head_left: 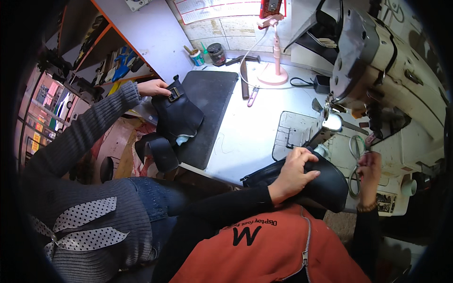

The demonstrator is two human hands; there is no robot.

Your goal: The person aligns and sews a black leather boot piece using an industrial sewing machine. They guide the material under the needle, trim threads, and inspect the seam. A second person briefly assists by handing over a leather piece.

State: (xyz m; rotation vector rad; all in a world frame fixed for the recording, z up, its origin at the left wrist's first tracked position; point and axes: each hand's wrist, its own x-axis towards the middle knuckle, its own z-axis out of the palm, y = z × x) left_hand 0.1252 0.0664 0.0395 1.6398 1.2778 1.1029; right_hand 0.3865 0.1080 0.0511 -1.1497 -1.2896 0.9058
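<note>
My left hand (293,175) is closed on a black leather piece (328,181), rounded like a boot, with what looks like a zip at its left end. It lies at the table's front edge, just before the sewing machine (377,52). My right hand (370,166) is beside pale green loops (354,153), which could be scissor handles or cord. Its fingers are pinched together, and what they hold is hidden. At the left, another person's hand (155,87) holds a black leather item with a buckle (178,113) at the edge of a dark mat.
On the white table (245,137) lie the dark mat (210,99), a hammer (245,80) and a pink cutter (253,96). A pink lamp stand (277,70) and several small jars (216,53) stand at the back. Shoes fill shelves (106,66) at the left.
</note>
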